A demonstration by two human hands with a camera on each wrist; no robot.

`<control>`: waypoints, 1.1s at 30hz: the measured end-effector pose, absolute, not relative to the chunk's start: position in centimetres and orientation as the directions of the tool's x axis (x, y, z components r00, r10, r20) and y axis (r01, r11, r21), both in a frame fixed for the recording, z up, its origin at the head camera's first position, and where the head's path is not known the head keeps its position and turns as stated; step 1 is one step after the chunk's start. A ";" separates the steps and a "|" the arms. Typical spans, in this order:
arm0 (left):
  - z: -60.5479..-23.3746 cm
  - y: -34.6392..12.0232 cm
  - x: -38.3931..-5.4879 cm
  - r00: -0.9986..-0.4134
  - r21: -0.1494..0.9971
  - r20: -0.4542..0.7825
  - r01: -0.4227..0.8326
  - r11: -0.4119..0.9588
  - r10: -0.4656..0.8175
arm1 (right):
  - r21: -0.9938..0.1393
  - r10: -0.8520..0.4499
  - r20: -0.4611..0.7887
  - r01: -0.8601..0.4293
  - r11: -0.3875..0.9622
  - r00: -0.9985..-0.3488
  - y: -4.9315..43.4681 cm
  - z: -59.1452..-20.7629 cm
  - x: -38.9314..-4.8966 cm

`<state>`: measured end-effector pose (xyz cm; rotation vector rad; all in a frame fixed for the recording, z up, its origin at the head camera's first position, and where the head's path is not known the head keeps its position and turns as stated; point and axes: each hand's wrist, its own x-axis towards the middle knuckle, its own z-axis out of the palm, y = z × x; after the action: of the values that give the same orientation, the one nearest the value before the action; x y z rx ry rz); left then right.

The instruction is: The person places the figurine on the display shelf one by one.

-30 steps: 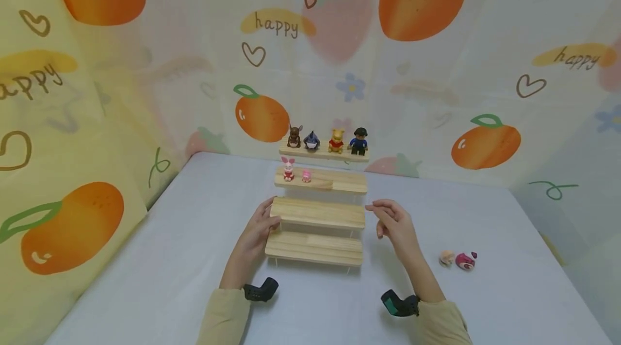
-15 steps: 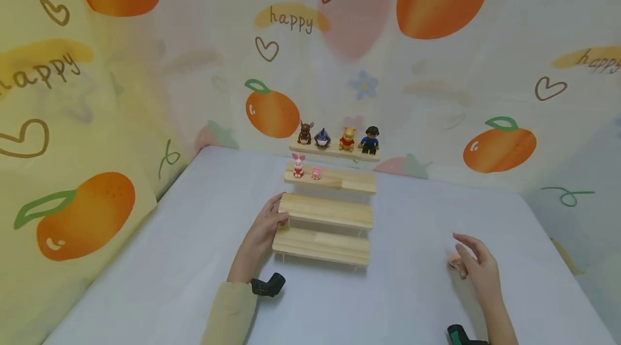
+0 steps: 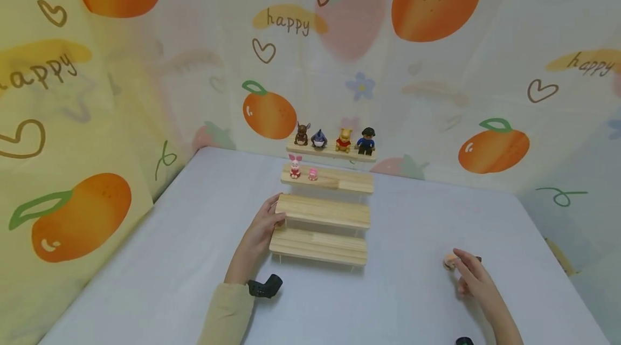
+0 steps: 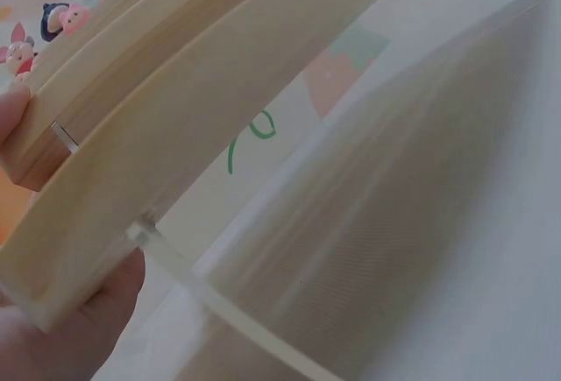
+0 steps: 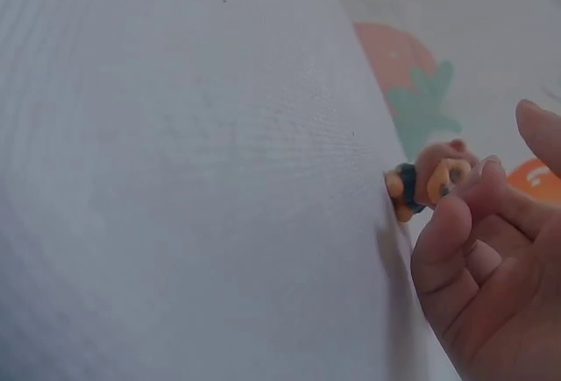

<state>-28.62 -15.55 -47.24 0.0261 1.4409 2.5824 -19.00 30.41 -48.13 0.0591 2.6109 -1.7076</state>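
Observation:
My left hand grips the left end of a tiered wooden display shelf. In the left wrist view its fingers curl round the board's end. At the right, my right hand is over the table beside a small peach-coloured figurine. The right wrist view shows this figurine standing on the table in dark blue clothing, partly covered by a fingertip. One digit stands apart from the others, which bend loosely. A second small figurine is mostly hidden behind the right hand.
The shelf's top board bears a brown kangaroo figurine, a blue donkey, a yellow bear and a dark-haired toy figure. Below them stand a pink piglet and a small pink figurine. Patterned cloth backs the white table.
My right hand has moved from the shelf's right side out to the figurines at the right, then dropped slightly lower. The left hand keeps its hold on the shelf.

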 end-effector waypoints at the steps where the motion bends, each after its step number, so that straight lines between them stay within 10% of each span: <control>1: -47.3 -15.6 -28.6 -0.983 0.847 -0.071 -0.149 -0.511 0.169 | -0.913 0.022 -0.046 0.051 0.404 -0.999 30.4 -48.2 -19.1; 33: -47.2 -15.5 -28.6 -0.981 0.832 -0.084 -0.165 -0.529 0.175 | -0.819 0.199 0.030 0.089 0.566 -0.980 29.6 -48.3 -19.8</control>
<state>-28.59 -15.52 -47.23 0.0152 1.4074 2.5886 -19.80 29.58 -48.34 0.2664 2.8843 -1.4976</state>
